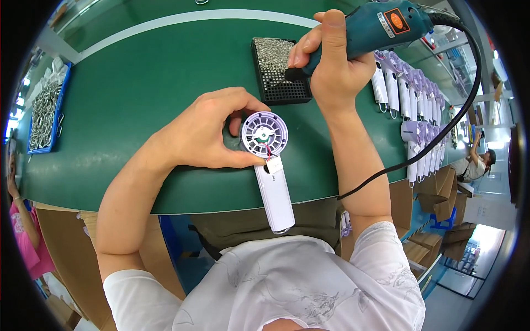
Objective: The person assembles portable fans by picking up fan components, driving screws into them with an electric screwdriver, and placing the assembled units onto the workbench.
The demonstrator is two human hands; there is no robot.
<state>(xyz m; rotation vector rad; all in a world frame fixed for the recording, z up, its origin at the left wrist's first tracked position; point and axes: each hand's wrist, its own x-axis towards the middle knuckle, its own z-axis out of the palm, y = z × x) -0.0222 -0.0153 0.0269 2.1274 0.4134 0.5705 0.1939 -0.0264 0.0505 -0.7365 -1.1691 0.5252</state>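
My left hand (221, 129) grips a small handheld fan (274, 193) by its round head, thumb on the near side and fingers around the far side. The fan has a white handle and a lilac ring-shaped head with its inside showing. Red and dark wires run from the hub to a white block at the neck. In my right hand (342, 66) is a teal electric screwdriver (375, 33) with a black cord. Its dark tip reaches over a black screw tray (281, 71) full of small holes and silvery screws; whether it touches a screw is unclear.
A blue bin (57, 127) of metal rings or clips stands at the far left. Rows of white and lilac fans (414, 105) lie on the green table (165, 71) at right. The cord (425, 154) loops past my right forearm. Two other people are at the sides.
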